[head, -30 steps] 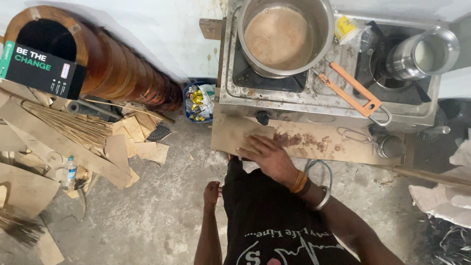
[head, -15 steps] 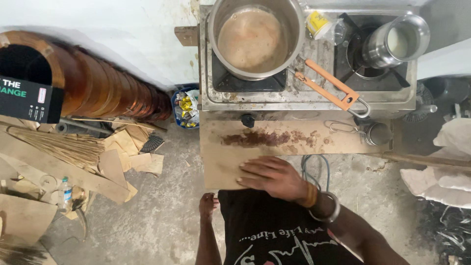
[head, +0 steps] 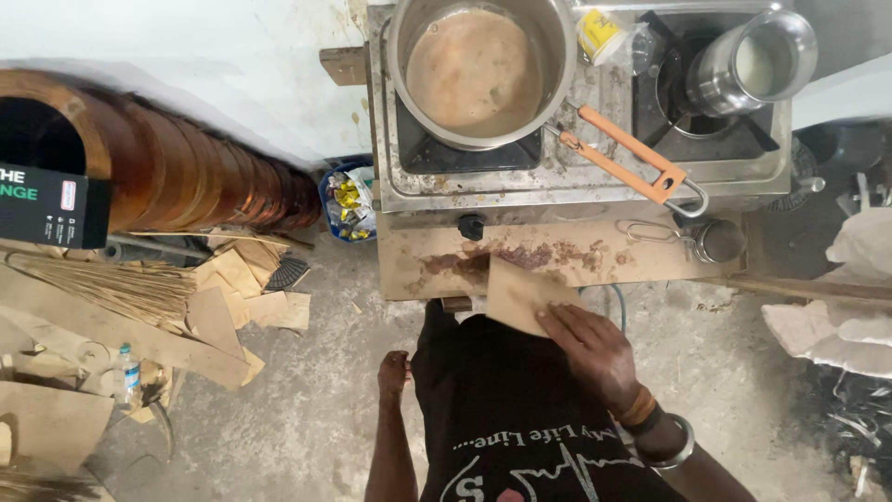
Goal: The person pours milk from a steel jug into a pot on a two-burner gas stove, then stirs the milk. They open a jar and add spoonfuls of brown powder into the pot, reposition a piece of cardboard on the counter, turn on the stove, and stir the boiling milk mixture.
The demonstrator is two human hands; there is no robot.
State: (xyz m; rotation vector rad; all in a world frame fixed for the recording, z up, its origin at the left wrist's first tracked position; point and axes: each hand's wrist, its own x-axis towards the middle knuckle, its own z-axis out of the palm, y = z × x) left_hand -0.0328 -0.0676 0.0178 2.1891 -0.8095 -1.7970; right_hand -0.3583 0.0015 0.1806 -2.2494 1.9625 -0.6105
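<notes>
My right hand (head: 595,351) grips a small piece of brown cardboard (head: 520,296) by its near corner. The cardboard lies tilted over the front edge of a wooden board (head: 641,265) smeared with brown stains. My left hand (head: 395,369) hangs at my side, away from the board, with nothing seen in it; its fingers point down and I cannot make them out. Behind the board stands a two-burner stove (head: 557,181) with a steel pot of brown liquid (head: 478,70) on the left burner.
Orange-handled tongs (head: 623,158) lie on the stove beside a steel jug (head: 753,65). A small strainer (head: 715,240) rests on the board's right end. A copper-coloured drum (head: 177,167), cardboard scraps (head: 232,297), a broom (head: 111,288) and a blue bin (head: 346,200) crowd the left floor.
My right hand was pressed flat on the stained board; it has pulled back to the front edge and now holds the cardboard piece there. The view has shifted left.
</notes>
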